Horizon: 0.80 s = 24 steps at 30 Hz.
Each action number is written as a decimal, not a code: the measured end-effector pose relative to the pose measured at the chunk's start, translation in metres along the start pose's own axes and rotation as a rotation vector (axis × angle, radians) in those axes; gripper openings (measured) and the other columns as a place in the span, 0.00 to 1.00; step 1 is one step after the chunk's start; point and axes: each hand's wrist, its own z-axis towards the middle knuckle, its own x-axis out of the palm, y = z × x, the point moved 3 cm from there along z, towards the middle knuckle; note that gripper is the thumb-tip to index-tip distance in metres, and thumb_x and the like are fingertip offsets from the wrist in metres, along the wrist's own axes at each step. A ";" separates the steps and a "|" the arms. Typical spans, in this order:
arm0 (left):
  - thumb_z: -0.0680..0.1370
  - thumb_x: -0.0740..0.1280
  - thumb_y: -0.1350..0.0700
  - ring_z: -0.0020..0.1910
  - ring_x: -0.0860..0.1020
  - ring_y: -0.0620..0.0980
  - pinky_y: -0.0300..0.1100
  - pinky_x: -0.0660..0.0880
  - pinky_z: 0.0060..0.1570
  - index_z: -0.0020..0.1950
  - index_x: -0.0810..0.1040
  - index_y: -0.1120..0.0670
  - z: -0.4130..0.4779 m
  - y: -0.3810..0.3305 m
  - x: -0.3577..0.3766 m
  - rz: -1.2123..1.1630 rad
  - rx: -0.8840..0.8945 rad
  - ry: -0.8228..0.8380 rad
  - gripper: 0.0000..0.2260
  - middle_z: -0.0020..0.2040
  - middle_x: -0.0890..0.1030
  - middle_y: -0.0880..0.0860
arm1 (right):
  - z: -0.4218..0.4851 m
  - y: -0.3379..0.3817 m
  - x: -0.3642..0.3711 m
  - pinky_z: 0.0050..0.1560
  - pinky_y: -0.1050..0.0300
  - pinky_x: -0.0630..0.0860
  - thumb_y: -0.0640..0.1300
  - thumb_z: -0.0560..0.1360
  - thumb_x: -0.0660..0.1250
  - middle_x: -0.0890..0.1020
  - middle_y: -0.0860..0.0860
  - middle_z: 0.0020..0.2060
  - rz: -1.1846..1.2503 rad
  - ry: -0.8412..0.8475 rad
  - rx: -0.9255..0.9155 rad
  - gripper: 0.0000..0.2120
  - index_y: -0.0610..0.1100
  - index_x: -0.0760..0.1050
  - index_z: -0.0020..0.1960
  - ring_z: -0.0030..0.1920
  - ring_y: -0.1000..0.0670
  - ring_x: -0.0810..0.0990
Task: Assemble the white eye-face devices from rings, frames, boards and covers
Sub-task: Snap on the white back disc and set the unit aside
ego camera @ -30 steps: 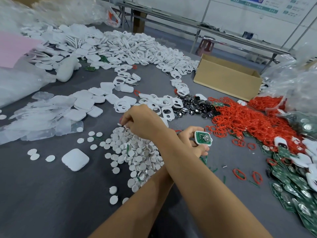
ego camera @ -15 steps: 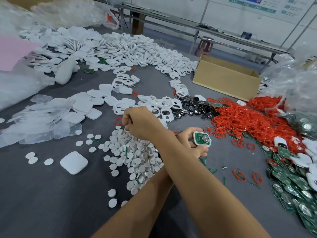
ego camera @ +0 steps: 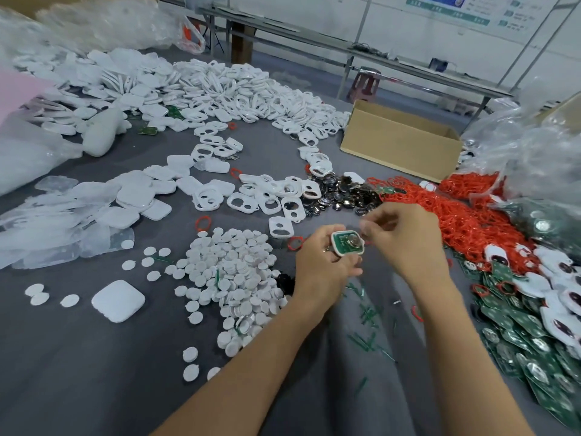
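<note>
My left hand point(ego camera: 323, 265) grips a white frame with a green board point(ego camera: 347, 243) seated in it, face up, above the grey table. My right hand point(ego camera: 407, 237) is just right of it, fingertips pinched together at the frame's top edge on a small pale piece, blurred, which looks like a white disc. A pile of white discs point(ego camera: 232, 272) lies to the left. White eye-hole frames point(ego camera: 267, 198) lie behind it, red rings point(ego camera: 446, 215) to the right, and green boards point(ego camera: 522, 338) at the right edge. White covers point(ego camera: 135, 196) sit at the left.
A cardboard box point(ego camera: 399, 143) stands at the back right, with dark shiny round pieces point(ego camera: 339, 196) in front of it. One closed white device point(ego camera: 118, 300) lies alone at the left. Clear plastic bags point(ego camera: 534, 146) pile up on the right, and green slivers point(ego camera: 364, 338) litter the table below my hands.
My right hand left the disc pile, where it reached across my left arm, and swung right to the frame with fingertips pinched. The arms are no longer crossed. My left hand kept the frame.
</note>
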 end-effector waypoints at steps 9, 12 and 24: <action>0.71 0.73 0.70 0.41 0.82 0.45 0.40 0.80 0.36 0.50 0.77 0.49 0.000 -0.002 -0.008 0.020 0.075 -0.115 0.18 0.49 0.82 0.52 | -0.009 -0.001 0.015 0.43 0.51 0.78 0.49 0.70 0.74 0.85 0.47 0.37 -0.022 0.083 -0.014 0.07 0.48 0.85 0.46 0.41 0.45 0.82; 0.71 0.74 0.68 0.38 0.81 0.40 0.36 0.78 0.33 0.49 0.76 0.48 -0.001 -0.004 -0.008 0.035 0.103 -0.140 0.16 0.45 0.82 0.49 | -0.014 0.004 0.018 0.41 0.51 0.76 0.50 0.71 0.72 0.83 0.44 0.37 -0.083 0.052 -0.020 0.08 0.49 0.84 0.47 0.42 0.41 0.81; 0.71 0.72 0.71 0.36 0.81 0.40 0.35 0.78 0.33 0.51 0.76 0.51 -0.002 -0.004 -0.008 0.044 0.091 -0.109 0.17 0.45 0.82 0.49 | -0.014 0.003 0.016 0.43 0.48 0.78 0.48 0.67 0.73 0.82 0.50 0.36 0.072 0.034 0.076 0.05 0.49 0.78 0.40 0.41 0.46 0.81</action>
